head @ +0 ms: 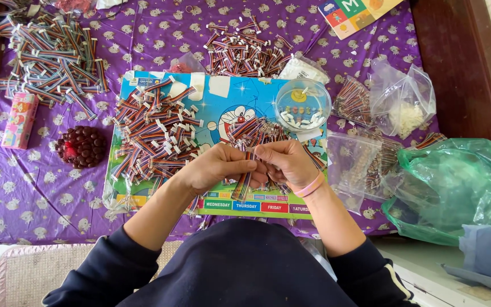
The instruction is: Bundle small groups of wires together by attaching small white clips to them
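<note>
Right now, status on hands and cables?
Left hand and right hand pinch one ribbon cable. Loose cable pile lies left. Nothing obstructs.

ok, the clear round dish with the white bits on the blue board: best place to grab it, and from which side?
Grip the clear round dish by its rim, fingers across it from directly above. It sits upright and open-topped with small white connectors loose inside, so a level lift probably avoids spilling. Come in from the near-right: cable piles crowd the left, and both hands are busy with a cable in front of it.
</note>
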